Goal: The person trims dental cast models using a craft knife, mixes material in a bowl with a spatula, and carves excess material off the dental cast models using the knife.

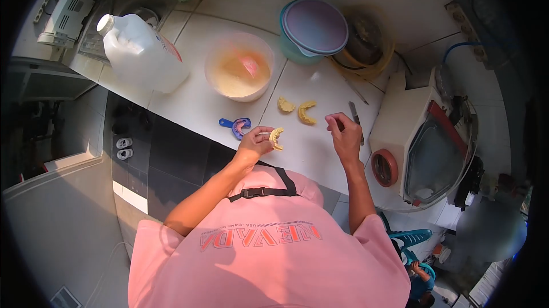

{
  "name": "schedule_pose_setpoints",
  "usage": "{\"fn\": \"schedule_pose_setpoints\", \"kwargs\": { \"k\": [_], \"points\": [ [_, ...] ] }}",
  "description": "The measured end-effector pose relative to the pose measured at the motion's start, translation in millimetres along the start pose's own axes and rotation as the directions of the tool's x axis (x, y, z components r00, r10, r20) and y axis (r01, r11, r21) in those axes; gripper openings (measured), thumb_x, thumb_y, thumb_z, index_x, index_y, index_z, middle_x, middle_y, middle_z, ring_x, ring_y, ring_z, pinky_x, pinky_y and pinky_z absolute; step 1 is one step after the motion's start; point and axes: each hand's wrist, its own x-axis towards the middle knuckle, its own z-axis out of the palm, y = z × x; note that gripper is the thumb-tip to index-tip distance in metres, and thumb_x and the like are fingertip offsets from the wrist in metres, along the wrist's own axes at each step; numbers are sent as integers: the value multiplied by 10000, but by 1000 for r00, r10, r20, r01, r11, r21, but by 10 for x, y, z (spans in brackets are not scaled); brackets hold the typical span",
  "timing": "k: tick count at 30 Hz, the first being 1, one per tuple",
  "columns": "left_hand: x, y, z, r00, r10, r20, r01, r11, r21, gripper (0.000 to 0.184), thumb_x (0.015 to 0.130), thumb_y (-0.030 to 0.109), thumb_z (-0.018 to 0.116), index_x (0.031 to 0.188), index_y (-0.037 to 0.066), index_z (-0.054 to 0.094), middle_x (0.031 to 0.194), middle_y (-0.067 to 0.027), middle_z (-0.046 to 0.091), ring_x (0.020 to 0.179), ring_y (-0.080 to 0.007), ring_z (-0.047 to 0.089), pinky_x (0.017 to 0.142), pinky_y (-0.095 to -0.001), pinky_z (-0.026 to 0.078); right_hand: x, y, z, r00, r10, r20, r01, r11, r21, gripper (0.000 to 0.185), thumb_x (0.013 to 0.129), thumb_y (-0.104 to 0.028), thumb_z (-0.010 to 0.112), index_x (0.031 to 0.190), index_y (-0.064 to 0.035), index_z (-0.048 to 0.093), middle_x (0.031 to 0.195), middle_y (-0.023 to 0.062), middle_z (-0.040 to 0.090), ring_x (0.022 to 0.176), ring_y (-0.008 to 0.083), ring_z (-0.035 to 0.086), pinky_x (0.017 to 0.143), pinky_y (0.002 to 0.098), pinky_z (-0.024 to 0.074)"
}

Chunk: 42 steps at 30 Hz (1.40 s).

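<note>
Item: 1 yellow arch-shaped cast [277, 139], dental in form, held above the countertop [197, 99] close to its near edge. Left hand [256, 147]: clamped on the cast by thumb and fingers at its outer curve, presumably to leave the inner side and ends clear to view. Orientation: the bow of the arch appears to face left and the gap right, towards the other hand; long axis runs roughly from the wearer's body towards the far edge.

Right hand [346, 138]: well apart from the left, over the countertop's right part, fingers bent; whether it pinches something small cannot be told.

Adjacent stock: 1 blue tray [241, 127] with pink lining, at the near edge, handle pointing left; 2 loose yellow pieces, 1 compact [285, 105] and 1 horseshoe-shaped [307, 112], beyond the hands, likely set there for easy reach. 1 knife [356, 122], just beside the right hand, probably kept handy.

Outer stock: 1 bowl [211, 75] of cloudy liquid and 1 lidded tub [314, 27] towards the far edge, seemingly leaving the near strip for handwork; 1 jug [140, 54] at left; 1 windowed machine [403, 122] at right.
</note>
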Motion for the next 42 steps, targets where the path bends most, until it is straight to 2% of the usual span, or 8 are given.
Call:
{"fn": "schedule_pose_setpoints", "kwargs": {
  "k": [4,6,9,20,29,34,37,42],
  "points": [
    [392,-360,-128,988,152,-11,-150,981,122,406,846,-108,579,1243,-32,539,1103,-103,658,995,-146,642,893,-271,525,259,-279,-7,995,-90,-39,92,993,74,129,900,-116,691,899,12,705,723,81,671,593,112,602,560,254,457],
    [478,-511,-122,960,278,-23,-260,921,289,390,846,-115,576,1227,-34,561,1109,-111,659,967,-161,656,887,-272,525,391,-725,151,885,-466,-6,465,882,73,145,890,-146,691,943,-11,702,788,119,679,622,191,656,578,305,502],
    [373,-405,8,947,320,-41,-268,849,455,365,882,-87,567,1242,-31,579,1126,-132,681,1011,-193,681,902,-302,532,659,-1287,469,769,-630,110,630,776,34,149,884,-128,687,964,-3,690,854,132,695,659,228,675,603,336,520],
    [452,-529,50,821,555,-132,-349,672,653,290,805,0,624,1082,38,701,862,-183,646,761,-323,638,718,-407,508,1404,-2271,875,695,-682,228,674,729,123,169,890,-133,670,974,10,702,830,164,706,682,245,686,635,345,534],
    [4,80,-346,952,171,252,-279,824,493,481,905,102,608,1362,-7,504,1240,-203,623,1088,-280,647,967,-358,503,2523,-3168,1538,677,-707,205,724,690,-12,174,898,-168,662,980,-24,715,825,149,710,697,241,681,665,340,529],
    [-231,710,-1259,741,-68,668,-210,921,327,353,955,182,602,1247,-15,584,1213,-154,639,1104,-201,622,972,-319,492,3548,-3972,2323,714,-683,154,699,682,-213,195,896,-218,654,957,-44,716,832,147,713,751,292,688,719,373,534],
    [-320,1045,-1953,710,-10,704,-314,891,329,252,970,172,581,1110,-19,666,1106,-136,683,1025,-188,643,932,-303,506,4344,-4162,2965,733,-659,168,678,688,-260,230,885,-270,663,963,-61,720,849,142,720,784,319,692,744,399,540],
    [-687,1508,-2937,935,-71,347,-31,960,280,237,993,173,547,1028,-3,702,1074,-118,696,983,-178,641,890,-304,514,5312,-4290,3772,793,-602,98,583,702,-408,242,855,-334,674,863,-111,767,696,84,709,677,236,695,699,355,532]
  ]
}}
